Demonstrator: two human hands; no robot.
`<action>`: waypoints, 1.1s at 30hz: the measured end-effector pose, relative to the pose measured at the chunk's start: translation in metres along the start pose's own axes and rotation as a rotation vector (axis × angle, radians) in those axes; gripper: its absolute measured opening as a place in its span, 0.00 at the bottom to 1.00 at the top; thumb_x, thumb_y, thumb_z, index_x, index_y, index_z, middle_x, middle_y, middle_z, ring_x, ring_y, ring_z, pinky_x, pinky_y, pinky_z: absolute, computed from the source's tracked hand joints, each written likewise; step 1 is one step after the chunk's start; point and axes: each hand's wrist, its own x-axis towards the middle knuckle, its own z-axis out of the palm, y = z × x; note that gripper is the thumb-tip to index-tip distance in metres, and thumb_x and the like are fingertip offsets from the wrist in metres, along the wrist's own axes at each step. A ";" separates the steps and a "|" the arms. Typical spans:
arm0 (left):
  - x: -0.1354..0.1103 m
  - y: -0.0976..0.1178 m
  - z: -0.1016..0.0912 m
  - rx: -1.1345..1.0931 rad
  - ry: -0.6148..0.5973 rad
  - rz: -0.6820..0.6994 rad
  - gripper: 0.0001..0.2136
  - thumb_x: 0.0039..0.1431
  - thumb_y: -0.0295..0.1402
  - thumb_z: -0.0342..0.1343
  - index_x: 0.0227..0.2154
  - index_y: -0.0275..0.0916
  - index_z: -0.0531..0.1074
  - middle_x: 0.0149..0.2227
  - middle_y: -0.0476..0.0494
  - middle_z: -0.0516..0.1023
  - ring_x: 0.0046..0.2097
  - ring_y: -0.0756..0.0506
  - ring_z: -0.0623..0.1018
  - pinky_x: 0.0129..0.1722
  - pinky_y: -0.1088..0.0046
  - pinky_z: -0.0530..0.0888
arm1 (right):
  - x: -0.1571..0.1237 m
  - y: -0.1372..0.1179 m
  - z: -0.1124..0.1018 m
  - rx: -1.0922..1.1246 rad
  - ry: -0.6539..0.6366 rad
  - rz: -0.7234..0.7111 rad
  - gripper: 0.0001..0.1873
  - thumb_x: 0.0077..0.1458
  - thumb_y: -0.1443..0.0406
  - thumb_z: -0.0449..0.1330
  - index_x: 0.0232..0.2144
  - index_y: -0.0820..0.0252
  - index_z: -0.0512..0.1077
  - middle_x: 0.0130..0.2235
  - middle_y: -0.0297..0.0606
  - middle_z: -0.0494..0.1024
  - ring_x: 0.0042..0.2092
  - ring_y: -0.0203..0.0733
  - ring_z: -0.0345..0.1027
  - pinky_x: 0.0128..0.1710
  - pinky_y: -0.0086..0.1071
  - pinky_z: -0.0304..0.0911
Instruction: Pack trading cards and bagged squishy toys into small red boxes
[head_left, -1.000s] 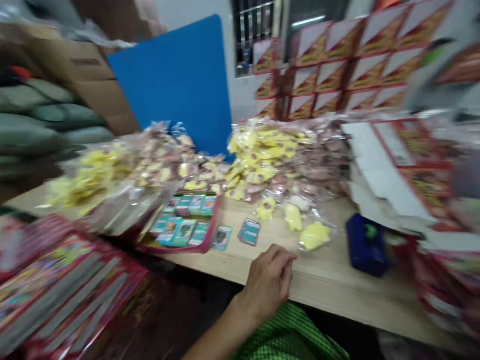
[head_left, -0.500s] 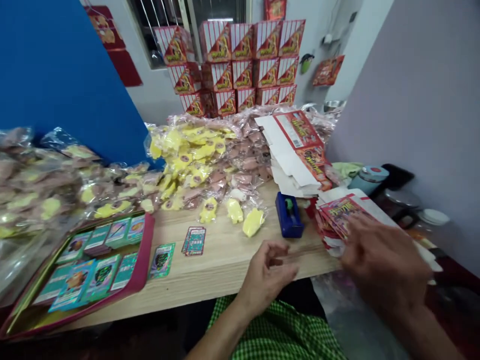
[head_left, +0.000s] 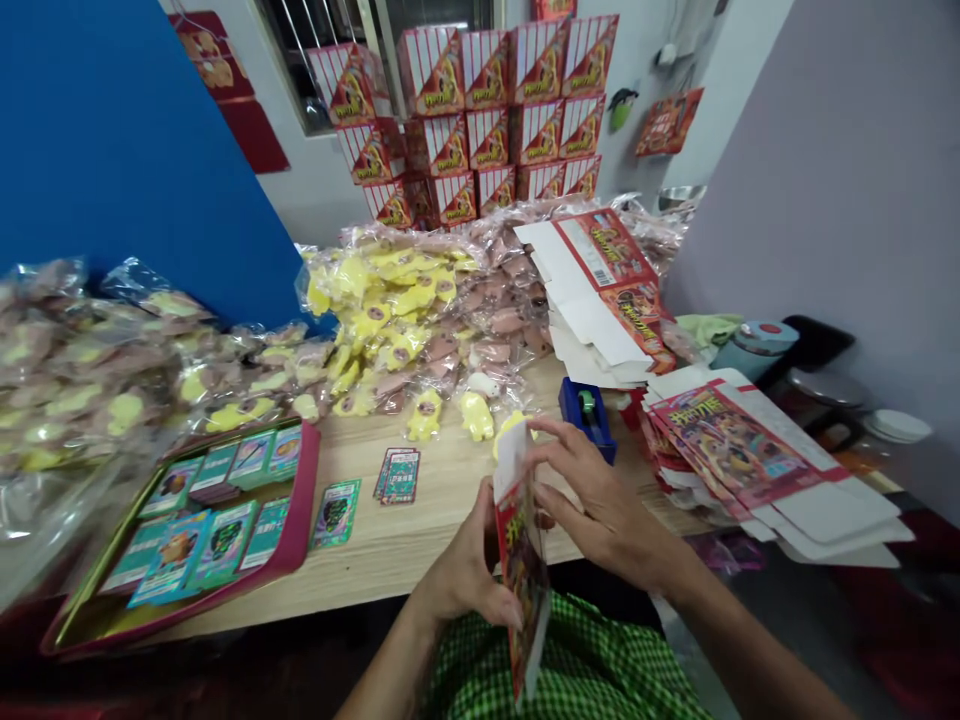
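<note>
On the wooden desk (head_left: 442, 525), a pink-rimmed metal tray of cards (head_left: 304, 520) sits at nine o'clock. Clear plastic packets (head_left: 397, 320) heap at twelve, stacked red cartons (head_left: 487, 130) behind them, and flat printed cardboard box blanks (head_left: 750, 450) at three.

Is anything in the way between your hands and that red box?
No, nothing visible: your left hand and right hand both touch the red box directly. The blue tape dispenser sits behind them on the table.

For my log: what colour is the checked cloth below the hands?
Bright green with darker checks, the cloth showing best in the head view.
</note>
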 end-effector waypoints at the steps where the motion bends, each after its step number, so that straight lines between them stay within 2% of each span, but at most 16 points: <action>1: -0.003 0.001 -0.001 -0.024 0.042 0.009 0.51 0.27 0.48 0.80 0.58 0.42 0.67 0.54 0.34 0.77 0.56 0.30 0.77 0.58 0.50 0.72 | 0.002 0.004 0.000 0.038 -0.021 0.014 0.08 0.68 0.63 0.53 0.44 0.54 0.73 0.63 0.45 0.67 0.67 0.54 0.57 0.65 0.54 0.58; 3: -0.008 0.004 -0.003 -0.075 0.191 -0.007 0.47 0.30 0.42 0.80 0.57 0.42 0.66 0.51 0.36 0.80 0.52 0.32 0.80 0.54 0.52 0.76 | 0.004 0.013 0.004 0.162 -0.012 0.081 0.09 0.67 0.59 0.55 0.43 0.54 0.72 0.63 0.45 0.67 0.67 0.53 0.57 0.64 0.53 0.59; 7: -0.012 0.009 0.002 -0.136 0.484 -0.057 0.39 0.40 0.37 0.76 0.57 0.39 0.68 0.47 0.37 0.83 0.45 0.36 0.84 0.49 0.56 0.79 | -0.002 0.027 0.033 0.578 -0.067 0.301 0.25 0.64 0.50 0.58 0.58 0.54 0.69 0.59 0.47 0.73 0.61 0.55 0.66 0.59 0.52 0.65; 9: -0.011 0.011 0.006 -0.149 0.558 -0.053 0.33 0.42 0.38 0.75 0.53 0.37 0.73 0.45 0.37 0.85 0.44 0.36 0.84 0.48 0.57 0.80 | -0.005 0.029 0.051 0.691 -0.080 0.369 0.24 0.65 0.48 0.57 0.55 0.55 0.72 0.53 0.44 0.78 0.55 0.53 0.71 0.56 0.47 0.67; 12: -0.011 0.009 0.009 -0.121 0.621 -0.049 0.24 0.47 0.40 0.74 0.45 0.35 0.78 0.41 0.37 0.86 0.42 0.36 0.85 0.45 0.57 0.81 | -0.007 0.026 0.071 0.744 0.063 0.475 0.21 0.63 0.47 0.58 0.44 0.57 0.75 0.40 0.38 0.80 0.41 0.46 0.74 0.43 0.37 0.72; 14: -0.013 0.005 0.008 -0.097 0.620 -0.060 0.22 0.47 0.41 0.73 0.43 0.34 0.79 0.40 0.37 0.86 0.41 0.36 0.85 0.45 0.57 0.81 | -0.007 0.026 0.077 0.820 0.102 0.550 0.20 0.57 0.48 0.63 0.39 0.58 0.75 0.32 0.34 0.78 0.31 0.42 0.71 0.31 0.32 0.70; 15: -0.015 0.003 0.006 -0.097 0.604 -0.077 0.23 0.47 0.41 0.74 0.43 0.33 0.79 0.40 0.37 0.86 0.41 0.36 0.85 0.45 0.57 0.81 | -0.007 0.026 0.078 0.872 0.110 0.569 0.19 0.55 0.49 0.65 0.38 0.58 0.75 0.30 0.34 0.77 0.29 0.41 0.70 0.28 0.31 0.69; 18: -0.021 -0.005 0.002 -0.100 0.574 -0.106 0.28 0.49 0.41 0.73 0.50 0.34 0.74 0.45 0.35 0.84 0.44 0.37 0.84 0.47 0.58 0.80 | -0.009 0.029 0.078 0.985 0.186 0.547 0.21 0.53 0.52 0.68 0.44 0.57 0.74 0.34 0.36 0.80 0.33 0.43 0.74 0.34 0.33 0.72; 20: -0.027 -0.011 0.002 -0.017 0.628 -0.024 0.35 0.53 0.41 0.71 0.61 0.39 0.63 0.55 0.35 0.80 0.52 0.39 0.82 0.53 0.61 0.78 | -0.013 0.029 0.078 0.975 0.204 0.522 0.25 0.55 0.51 0.67 0.51 0.54 0.71 0.40 0.39 0.82 0.40 0.46 0.77 0.42 0.37 0.73; 22: -0.034 -0.017 0.004 0.137 0.710 0.071 0.40 0.61 0.43 0.65 0.69 0.45 0.50 0.65 0.35 0.69 0.61 0.41 0.76 0.60 0.65 0.73 | -0.018 0.029 0.078 0.892 0.116 0.498 0.26 0.59 0.50 0.65 0.54 0.53 0.69 0.44 0.40 0.82 0.44 0.47 0.77 0.46 0.39 0.72; 24: -0.042 -0.024 0.008 0.306 0.751 0.090 0.37 0.68 0.45 0.57 0.71 0.47 0.43 0.70 0.36 0.62 0.66 0.43 0.70 0.63 0.67 0.70 | -0.022 0.028 0.077 0.780 -0.001 0.443 0.23 0.62 0.50 0.61 0.55 0.54 0.70 0.45 0.39 0.81 0.46 0.47 0.76 0.47 0.38 0.71; 25: -0.046 -0.028 0.009 0.377 0.761 0.079 0.35 0.70 0.46 0.53 0.72 0.46 0.42 0.70 0.36 0.61 0.67 0.43 0.69 0.63 0.67 0.69 | -0.024 0.027 0.076 0.719 -0.041 0.406 0.21 0.63 0.51 0.60 0.53 0.54 0.70 0.44 0.38 0.81 0.45 0.47 0.75 0.46 0.36 0.70; 28: -0.055 -0.038 0.012 0.519 0.796 0.062 0.32 0.72 0.46 0.49 0.71 0.44 0.46 0.68 0.35 0.65 0.66 0.42 0.70 0.62 0.67 0.69 | -0.024 0.026 0.071 0.501 -0.093 0.291 0.14 0.69 0.54 0.53 0.41 0.56 0.72 0.36 0.35 0.77 0.39 0.43 0.72 0.39 0.32 0.66; 30: -0.057 -0.040 0.011 0.555 0.819 0.062 0.26 0.71 0.48 0.49 0.66 0.42 0.59 0.61 0.37 0.73 0.61 0.41 0.75 0.57 0.67 0.72 | -0.022 0.025 0.069 0.379 -0.092 0.215 0.18 0.71 0.56 0.50 0.31 0.57 0.69 0.33 0.35 0.73 0.36 0.41 0.67 0.37 0.32 0.61; 32: -0.057 -0.037 0.009 0.551 0.832 0.053 0.20 0.70 0.51 0.49 0.50 0.40 0.73 0.46 0.41 0.80 0.47 0.42 0.79 0.46 0.69 0.75 | -0.021 0.024 0.069 0.364 -0.106 0.199 0.21 0.71 0.56 0.49 0.26 0.57 0.65 0.31 0.34 0.69 0.34 0.40 0.64 0.36 0.33 0.59; 33: -0.057 -0.033 0.008 0.526 0.829 0.045 0.20 0.69 0.52 0.49 0.41 0.40 0.75 0.38 0.44 0.80 0.40 0.43 0.79 0.40 0.71 0.75 | -0.020 0.024 0.069 0.420 -0.121 0.222 0.20 0.71 0.55 0.51 0.28 0.57 0.65 0.32 0.34 0.69 0.35 0.40 0.64 0.36 0.33 0.59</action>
